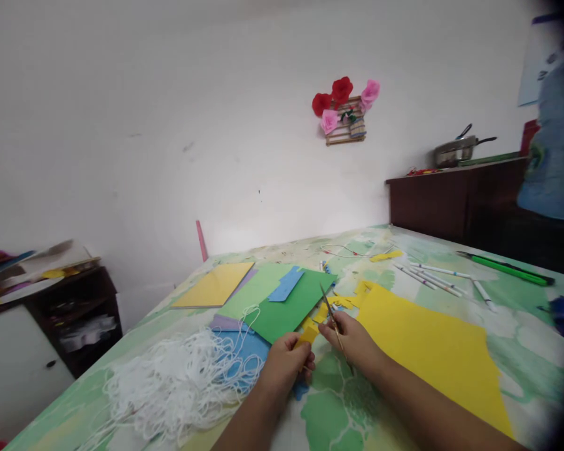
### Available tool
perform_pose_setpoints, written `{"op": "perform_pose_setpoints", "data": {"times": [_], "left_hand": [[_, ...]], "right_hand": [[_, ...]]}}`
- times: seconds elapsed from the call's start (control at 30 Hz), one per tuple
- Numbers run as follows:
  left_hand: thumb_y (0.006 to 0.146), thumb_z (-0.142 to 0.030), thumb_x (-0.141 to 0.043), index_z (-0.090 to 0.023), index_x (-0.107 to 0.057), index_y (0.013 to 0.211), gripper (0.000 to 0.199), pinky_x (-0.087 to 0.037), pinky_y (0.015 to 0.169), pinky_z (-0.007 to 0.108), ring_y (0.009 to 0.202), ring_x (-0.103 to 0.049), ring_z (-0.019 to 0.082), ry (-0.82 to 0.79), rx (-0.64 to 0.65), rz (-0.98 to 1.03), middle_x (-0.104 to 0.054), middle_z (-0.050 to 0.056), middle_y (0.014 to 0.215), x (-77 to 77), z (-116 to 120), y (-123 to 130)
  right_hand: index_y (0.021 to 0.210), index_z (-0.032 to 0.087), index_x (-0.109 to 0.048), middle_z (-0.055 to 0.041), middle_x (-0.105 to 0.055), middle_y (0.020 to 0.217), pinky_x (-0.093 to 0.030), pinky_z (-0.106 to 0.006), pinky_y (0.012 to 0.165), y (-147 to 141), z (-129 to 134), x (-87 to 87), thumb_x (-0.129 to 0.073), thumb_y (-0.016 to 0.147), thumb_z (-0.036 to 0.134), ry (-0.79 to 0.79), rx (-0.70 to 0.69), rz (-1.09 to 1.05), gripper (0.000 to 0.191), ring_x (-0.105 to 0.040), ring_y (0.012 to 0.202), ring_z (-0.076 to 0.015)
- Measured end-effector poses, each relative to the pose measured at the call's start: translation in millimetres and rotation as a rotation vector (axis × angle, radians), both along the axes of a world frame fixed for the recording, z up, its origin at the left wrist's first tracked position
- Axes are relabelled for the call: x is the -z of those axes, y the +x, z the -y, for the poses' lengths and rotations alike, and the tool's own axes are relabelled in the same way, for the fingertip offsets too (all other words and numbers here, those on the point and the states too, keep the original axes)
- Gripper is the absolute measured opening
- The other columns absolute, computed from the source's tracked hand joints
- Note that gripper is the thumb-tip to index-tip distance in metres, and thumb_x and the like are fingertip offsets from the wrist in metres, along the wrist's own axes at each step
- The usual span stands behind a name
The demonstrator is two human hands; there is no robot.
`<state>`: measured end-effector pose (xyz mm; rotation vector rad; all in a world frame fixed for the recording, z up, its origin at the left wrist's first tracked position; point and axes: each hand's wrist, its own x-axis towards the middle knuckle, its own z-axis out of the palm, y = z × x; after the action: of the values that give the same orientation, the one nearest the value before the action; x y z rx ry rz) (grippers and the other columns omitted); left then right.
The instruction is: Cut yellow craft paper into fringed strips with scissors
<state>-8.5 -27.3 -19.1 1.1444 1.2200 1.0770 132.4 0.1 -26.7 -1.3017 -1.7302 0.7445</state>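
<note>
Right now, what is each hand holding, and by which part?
The left hand holds a yellow paper piece by its near end; the right hand, a slim pointed tool around its middle.

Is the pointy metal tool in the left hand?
No, the right hand holds the pointy metal tool, while the left hand holds a small yellow piece.

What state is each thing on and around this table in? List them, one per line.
Left hand: gripping small yellow paper
Right hand: closed around pointed tool
White string: tangled heap
Large yellow sheet: flat, edge uneven
Blue piece: lying on green sheets
White pens: scattered, caps unclear
White cabinet door: shut
</note>
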Motion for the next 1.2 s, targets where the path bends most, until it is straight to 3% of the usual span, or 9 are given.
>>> {"op": "perform_pose_setpoints", "data": {"times": [0.1,0.3,0.63,0.93,1.2], "left_hand": [[0.060,-0.024,-0.051,-0.015,-0.047,0.063,0.010,-0.039,0.043,0.020,0.045,-0.050,0.008,0.022,-0.073,0.052,-0.052,-0.001,0.052,-5.1,-1,-3],[0.063,-0.029,-0.051,-0.014,-0.048,0.060,0.015,-0.037,0.042,0.019,0.042,-0.046,0.006,0.116,-0.098,0.127,-0.050,-0.003,0.050,-14.5,3,-8],[0.064,-0.030,-0.051,-0.015,-0.048,0.051,0.020,-0.033,0.034,0.018,0.032,-0.043,0.007,0.145,0.016,-0.026,-0.049,-0.003,0.039,-14.6,7,-7],[0.064,-0.022,-0.046,-0.015,-0.048,0.049,0.016,-0.033,0.035,0.017,0.033,-0.043,0.006,0.203,0.016,-0.114,-0.050,-0.003,0.039,-22.0,10,-11],[0.065,-0.030,-0.049,-0.016,-0.045,0.046,0.024,-0.033,0.038,0.019,0.035,-0.042,0.007,0.230,0.006,-0.190,-0.046,-0.004,0.038,-24.7,12,-14]], "right_hand": [[0.060,0.018,-0.042,0.0021,-0.047,0.054,-0.024,-0.021,0.046,2,7,-4.7,-0.044,0.071,0.045,0.090,0.111,0.282,0.029,-0.041,0.050,-0.0104],[0.059,0.018,-0.046,0.0012,-0.052,0.055,-0.019,-0.020,0.044,-2,18,-3.2,-0.048,0.068,0.049,0.102,0.010,0.505,0.032,-0.039,0.049,-0.0098],[0.059,0.018,-0.045,0.0021,-0.048,0.055,-0.019,-0.020,0.044,-3,22,-5.2,-0.050,0.067,0.048,0.089,-0.111,0.479,0.032,-0.037,0.048,-0.0088],[0.057,0.018,-0.040,0.0027,-0.044,0.053,-0.021,-0.020,0.043,-7,24,-5.2,-0.047,0.069,0.048,0.102,-0.147,0.438,0.034,-0.035,0.048,-0.0085],[0.054,0.017,-0.042,0.0038,-0.043,0.051,-0.021,-0.020,0.044,-8,22,-6.6,-0.052,0.066,0.045,0.028,-0.145,0.429,0.032,-0.034,0.048,-0.0080]]}}
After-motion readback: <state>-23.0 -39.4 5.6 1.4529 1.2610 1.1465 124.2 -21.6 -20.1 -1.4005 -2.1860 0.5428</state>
